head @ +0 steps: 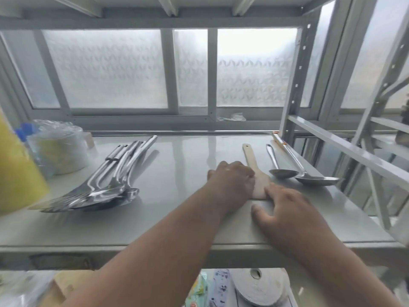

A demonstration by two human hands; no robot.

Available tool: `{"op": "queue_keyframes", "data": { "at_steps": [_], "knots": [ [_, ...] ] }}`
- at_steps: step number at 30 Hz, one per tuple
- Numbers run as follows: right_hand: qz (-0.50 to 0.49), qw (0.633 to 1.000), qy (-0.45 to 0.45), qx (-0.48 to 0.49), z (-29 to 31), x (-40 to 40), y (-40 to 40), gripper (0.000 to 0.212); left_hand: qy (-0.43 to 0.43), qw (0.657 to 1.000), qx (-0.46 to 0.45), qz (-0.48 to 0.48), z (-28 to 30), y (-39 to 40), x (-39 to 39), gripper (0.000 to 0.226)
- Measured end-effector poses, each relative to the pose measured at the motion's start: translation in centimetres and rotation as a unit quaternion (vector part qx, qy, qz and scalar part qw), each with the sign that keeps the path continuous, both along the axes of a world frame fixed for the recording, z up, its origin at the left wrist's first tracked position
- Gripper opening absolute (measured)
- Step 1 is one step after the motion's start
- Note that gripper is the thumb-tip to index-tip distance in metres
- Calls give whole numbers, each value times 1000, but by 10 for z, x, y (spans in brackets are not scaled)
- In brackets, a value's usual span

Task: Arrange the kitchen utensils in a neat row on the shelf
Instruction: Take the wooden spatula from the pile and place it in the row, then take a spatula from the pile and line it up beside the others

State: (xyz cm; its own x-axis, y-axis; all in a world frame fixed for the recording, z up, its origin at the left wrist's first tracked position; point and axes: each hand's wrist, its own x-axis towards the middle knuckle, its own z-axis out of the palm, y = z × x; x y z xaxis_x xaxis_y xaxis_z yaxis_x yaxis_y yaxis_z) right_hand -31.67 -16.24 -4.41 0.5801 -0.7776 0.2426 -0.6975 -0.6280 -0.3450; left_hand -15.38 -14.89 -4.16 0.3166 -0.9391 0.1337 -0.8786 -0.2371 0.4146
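I am pressing the spatula (pixel 254 165) — handle pointing far — with my curled left hand (pixel 232 180); right hand (pixel 285 209) is resting flat, just near.

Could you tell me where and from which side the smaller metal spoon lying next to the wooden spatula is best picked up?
Judging from its pose, grip the smaller metal spoon at mid-handle, coming from above. It lies flat on the shelf, handle pointing away, bowl toward the person. The handle is slim and bare, with gaps to the wooden spatula and the ladle, so fingers should fit on either side.
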Motion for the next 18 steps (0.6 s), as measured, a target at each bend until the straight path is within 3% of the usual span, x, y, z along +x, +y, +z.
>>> {"op": "queue_keyframes", "data": {
  "at_steps": [3,6,9,12,18],
  "knots": [
    [-7,1000,8,15,1,7,8,40,-14,1000,18,11,8,11,0,41],
    [23,1000,-16,-4,11,32,26,36,-48,997,-36,45,24,46,23,46],
    [81,994,-56,-42,29,65,38,46,-100,986,-98,87,43,83,49,44],
    [183,981,-40,-55,36,106,54,52,-97,979,-125,126,61,122,75,45],
    [368,929,-22,-19,47,186,104,53,-75,974,-34,211,84,218,140,40]
  ]
}}
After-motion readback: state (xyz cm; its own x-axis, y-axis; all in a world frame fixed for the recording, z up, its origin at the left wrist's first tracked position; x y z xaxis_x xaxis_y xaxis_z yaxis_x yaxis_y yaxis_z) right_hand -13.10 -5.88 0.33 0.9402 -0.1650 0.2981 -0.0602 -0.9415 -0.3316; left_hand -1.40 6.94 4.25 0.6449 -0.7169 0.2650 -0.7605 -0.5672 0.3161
